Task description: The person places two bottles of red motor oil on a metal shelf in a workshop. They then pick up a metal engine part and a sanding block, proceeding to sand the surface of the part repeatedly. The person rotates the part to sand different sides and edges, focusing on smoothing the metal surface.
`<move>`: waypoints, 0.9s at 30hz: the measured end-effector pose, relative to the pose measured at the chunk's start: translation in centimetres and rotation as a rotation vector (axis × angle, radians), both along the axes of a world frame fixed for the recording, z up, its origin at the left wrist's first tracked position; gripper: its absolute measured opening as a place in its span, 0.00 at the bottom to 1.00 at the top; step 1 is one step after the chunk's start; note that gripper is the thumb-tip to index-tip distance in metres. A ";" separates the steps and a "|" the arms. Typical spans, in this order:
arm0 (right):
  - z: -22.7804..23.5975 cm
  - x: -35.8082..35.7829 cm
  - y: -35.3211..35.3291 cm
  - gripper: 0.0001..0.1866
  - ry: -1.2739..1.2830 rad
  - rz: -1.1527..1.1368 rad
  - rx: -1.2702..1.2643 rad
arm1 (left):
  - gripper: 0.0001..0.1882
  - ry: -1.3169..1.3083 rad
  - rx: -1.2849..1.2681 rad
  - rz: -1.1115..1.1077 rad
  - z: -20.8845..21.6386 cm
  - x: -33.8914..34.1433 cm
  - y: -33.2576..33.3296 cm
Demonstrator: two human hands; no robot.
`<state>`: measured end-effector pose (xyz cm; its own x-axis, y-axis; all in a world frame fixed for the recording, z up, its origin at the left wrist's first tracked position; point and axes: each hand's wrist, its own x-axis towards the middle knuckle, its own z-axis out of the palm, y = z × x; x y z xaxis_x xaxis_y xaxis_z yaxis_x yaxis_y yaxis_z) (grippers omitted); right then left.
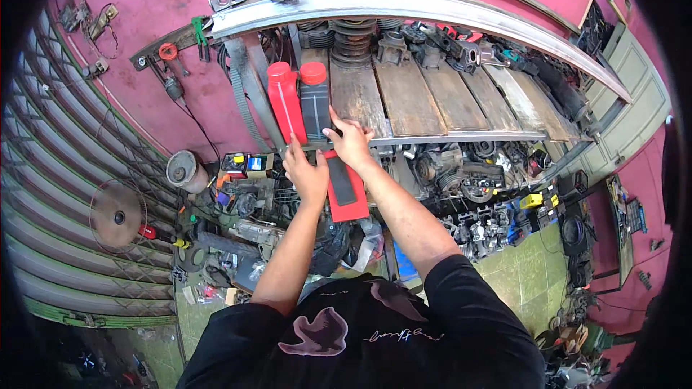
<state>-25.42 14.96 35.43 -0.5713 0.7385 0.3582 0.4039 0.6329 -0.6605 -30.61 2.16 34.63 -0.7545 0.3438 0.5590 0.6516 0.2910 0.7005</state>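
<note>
Two red-capped plastic bottles stand side by side at the left end of a wooden shelf. The left bottle point(287, 104) shows a red side with a pale stripe; the right bottle point(315, 104) shows a dark, lined panel. My left hand point(306, 173) has its fingers stretched out, tips at the foot of the left bottle. Beside the right bottle's lower edge is my right hand point(351, 142), thumb and index finger apart and at its side. Between my forearms, below the shelf edge, is a red oblong thing with a dark panel point(347, 187); its upper end is partly hidden by my hands.
The plank shelf point(411, 101) carries a coil spring point(352, 39) and metal engine parts at its back. A metal rail point(425, 7) crosses above it. Below lie more engine parts point(461, 173). A fan point(119, 216) and a bucket point(187, 171) stand left.
</note>
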 end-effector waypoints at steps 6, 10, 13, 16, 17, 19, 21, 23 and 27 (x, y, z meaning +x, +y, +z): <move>-0.4 0.2 0.3 0.36 -0.001 0.033 0.018 | 0.40 0.049 -0.102 -0.034 -1.3 -1.1 0.3; -0.5 0.4 0.5 0.35 0.007 0.012 0.003 | 0.38 0.031 -0.092 -0.065 -0.8 -1.1 0.4; 0.4 0.3 -0.2 0.34 -0.029 0.010 -0.040 | 0.37 0.014 -0.079 -0.061 -1.0 -1.4 0.0; 0.3 0.0 -0.3 0.34 -0.022 -0.006 0.003 | 0.37 0.006 -0.084 -0.107 -1.7 -1.6 -0.3; 0.0 -0.1 -0.2 0.34 -0.020 -0.025 0.038 | 0.37 0.005 -0.089 -0.134 -1.7 -1.5 -0.5; -0.8 0.1 0.1 0.34 -0.009 -0.056 0.086 | 0.37 0.003 -0.115 -0.173 -1.8 -0.9 -0.5; -1.1 0.3 -0.1 0.32 0.011 -0.070 0.106 | 0.37 0.004 -0.110 -0.206 -2.4 -0.6 -0.9; -1.4 0.9 -0.7 0.29 0.037 -0.113 0.108 | 0.37 0.012 -0.071 -0.248 -2.9 -0.2 -1.2; -1.7 3.5 -3.4 0.25 0.150 -0.304 0.259 | 0.37 0.085 -0.095 -0.409 -4.4 1.6 -3.7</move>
